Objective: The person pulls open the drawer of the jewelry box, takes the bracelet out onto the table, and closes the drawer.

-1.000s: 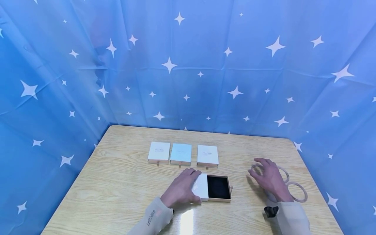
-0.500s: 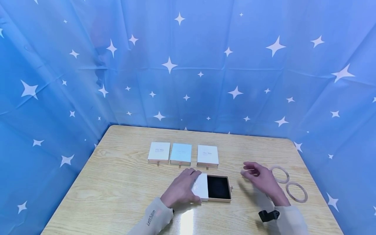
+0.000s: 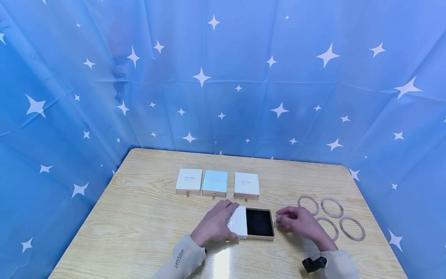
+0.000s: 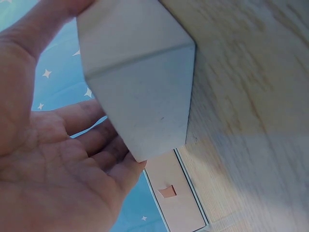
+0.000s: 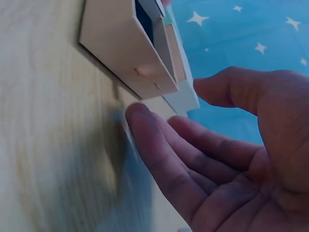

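Observation:
In the head view a white drawer box (image 3: 238,221) lies on the table, its tan-edged drawer (image 3: 260,237) slid out to the right. Black padding (image 3: 259,222) lines the drawer. My left hand (image 3: 215,223) grips the box's sleeve between thumb and fingers, also plain in the left wrist view. Just right of the drawer's front is my right hand (image 3: 302,224), holding nothing. In the right wrist view its thumb and fingers are apart, with fingertips close to the drawer front and its small ribbon tab (image 5: 146,78).
Behind stand a white box (image 3: 189,179), a light blue box (image 3: 215,181) and another white box (image 3: 246,183). Several pale bangle-like rings (image 3: 352,239) lie to the right, some close by my right wrist. A blue star curtain (image 3: 240,116) hangs behind the table.
My right hand has moved left from over the rings to the drawer's front, uncovering the rings. The left hand and the box have stayed put.

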Action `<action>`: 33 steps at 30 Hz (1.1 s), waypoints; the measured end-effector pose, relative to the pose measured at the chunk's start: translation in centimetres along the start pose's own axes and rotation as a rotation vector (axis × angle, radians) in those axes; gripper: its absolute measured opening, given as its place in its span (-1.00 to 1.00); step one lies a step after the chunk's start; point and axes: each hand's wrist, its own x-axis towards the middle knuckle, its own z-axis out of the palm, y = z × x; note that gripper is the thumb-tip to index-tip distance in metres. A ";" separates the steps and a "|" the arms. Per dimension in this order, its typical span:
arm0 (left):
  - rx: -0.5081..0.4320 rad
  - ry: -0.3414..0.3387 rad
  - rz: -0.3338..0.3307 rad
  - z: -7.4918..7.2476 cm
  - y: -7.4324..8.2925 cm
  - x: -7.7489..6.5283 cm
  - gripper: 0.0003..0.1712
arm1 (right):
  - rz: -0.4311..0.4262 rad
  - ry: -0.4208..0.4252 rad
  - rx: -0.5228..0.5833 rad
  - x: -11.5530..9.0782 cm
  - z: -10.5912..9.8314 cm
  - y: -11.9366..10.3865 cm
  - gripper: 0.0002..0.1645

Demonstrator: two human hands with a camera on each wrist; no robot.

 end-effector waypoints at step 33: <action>0.015 -0.001 0.008 0.2 -0.1 0.1 0.24 | -0.020 0.029 0.081 0.3 2.6 1.1 -0.84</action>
